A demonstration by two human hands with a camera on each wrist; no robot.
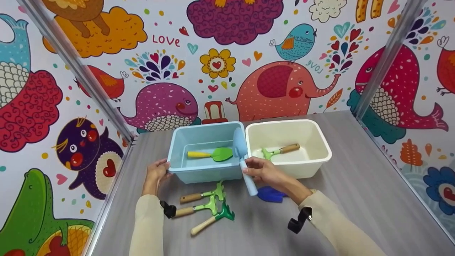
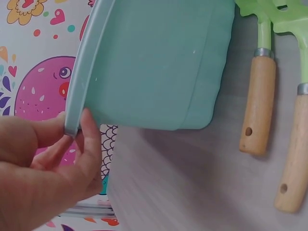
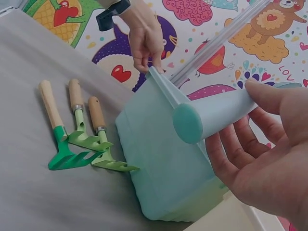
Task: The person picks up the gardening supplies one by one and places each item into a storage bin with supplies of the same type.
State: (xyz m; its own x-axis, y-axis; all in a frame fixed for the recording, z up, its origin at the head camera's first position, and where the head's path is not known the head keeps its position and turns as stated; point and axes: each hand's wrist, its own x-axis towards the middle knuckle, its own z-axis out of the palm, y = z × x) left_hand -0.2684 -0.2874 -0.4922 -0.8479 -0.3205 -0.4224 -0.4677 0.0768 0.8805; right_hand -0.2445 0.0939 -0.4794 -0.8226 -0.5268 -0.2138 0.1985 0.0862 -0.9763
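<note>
My left hand (image 1: pixel 156 174) pinches the left rim of a light blue plastic bin (image 1: pixel 209 175); the left wrist view shows thumb and fingers on either side of that rim. With my right hand (image 1: pixel 265 171) I hold a light blue toy trowel (image 1: pixel 249 180) by its handle. Its blade is up over the bin's right end, and the handle slants down past the front rim. Inside the blue bin lies a green trowel (image 1: pixel 222 154) with a yellow handle. The cream bin (image 1: pixel 302 171) alongside contains a light green hand rake (image 1: pixel 289 148) with a wooden handle.
In front of the blue bin lie two light green rakes, an upper rake (image 1: pixel 192 198) and a lower rake (image 1: pixel 185 212), plus a dark green rake (image 1: pixel 204 226). A dark blue tool blade (image 1: pixel 272 195) shows partly under my right forearm. Printed panels (image 1: pixel 217 96) enclose the grey table (image 1: pixel 355 199).
</note>
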